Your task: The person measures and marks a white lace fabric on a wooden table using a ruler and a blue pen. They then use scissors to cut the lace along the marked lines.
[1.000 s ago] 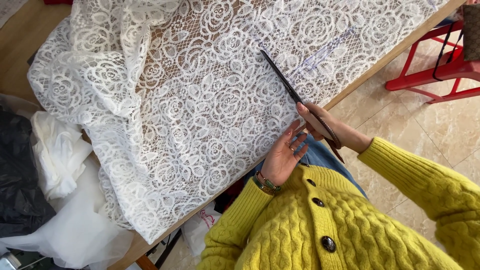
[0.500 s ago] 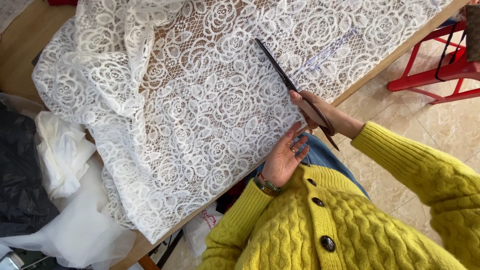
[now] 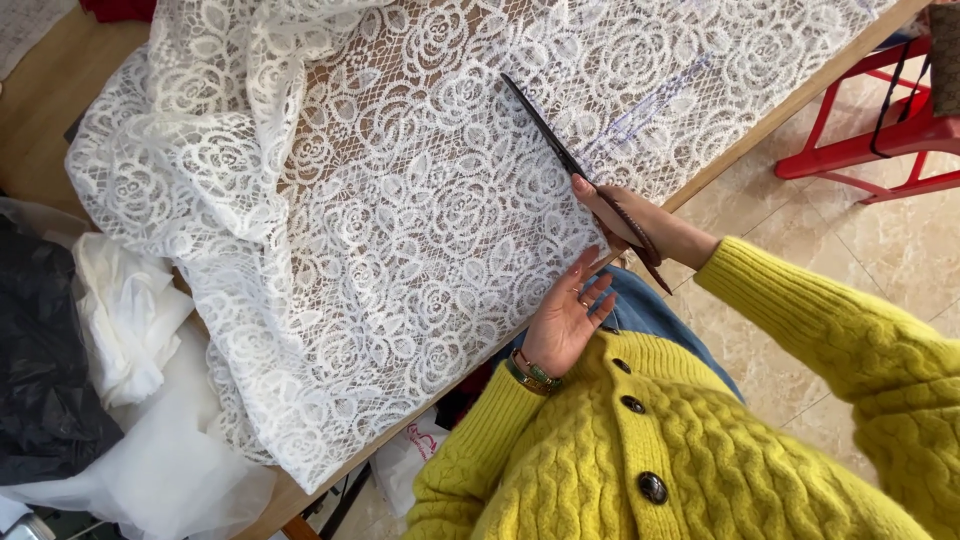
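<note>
A large piece of white floral lace (image 3: 400,200) lies spread over a wooden table (image 3: 770,110). My right hand (image 3: 630,215) grips long dark scissors (image 3: 560,150), whose blades lie on the lace and point toward the far left. My left hand (image 3: 570,315) is open, palm up and fingers apart, at the near edge of the lace just below the scissors. It holds nothing. I wear a yellow knitted cardigan with dark buttons and a bracelet on the left wrist.
White fabric (image 3: 130,320) and black fabric (image 3: 45,380) are piled at the left, below the table's end. A red metal stool frame (image 3: 880,140) stands on the tiled floor at the right. A white bag (image 3: 415,455) lies under the table's edge.
My right hand and the scissors have shifted slightly up along the lace edge. My left hand stays open by the table's edge.
</note>
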